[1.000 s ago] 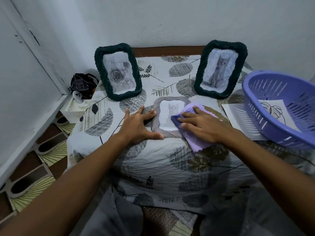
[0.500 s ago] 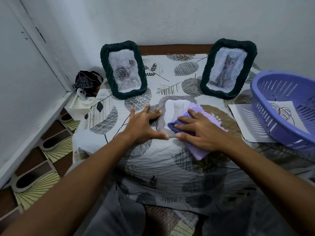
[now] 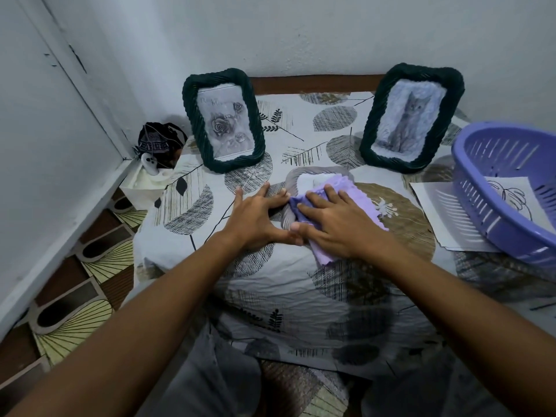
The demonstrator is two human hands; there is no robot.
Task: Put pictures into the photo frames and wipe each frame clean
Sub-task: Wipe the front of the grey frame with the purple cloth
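Observation:
A grey photo frame [image 3: 304,174] lies flat in the middle of the leaf-print cloth, mostly covered. My right hand [image 3: 329,219] presses a purple cloth [image 3: 359,203] flat onto it. Beside it, my left hand [image 3: 255,218] lies flat with fingers spread against the frame's left edge, thumb touching the right thumb. Two dark green frames stand at the back: one with a rose picture [image 3: 224,124] on the left, one with a cat picture [image 3: 410,115] on the right.
A purple plastic basket [image 3: 493,224] holding a leaf drawing [image 3: 511,195] sits at the right, over a sheet of paper [image 3: 439,209]. A dark pouch [image 3: 158,142] and a white box [image 3: 144,188] sit at the left corner. Walls close in behind and left.
My right hand has slid the purple cloth leftward and toward me over the flat frame, now hiding most of its picture. My left hand stayed at the frame's left edge.

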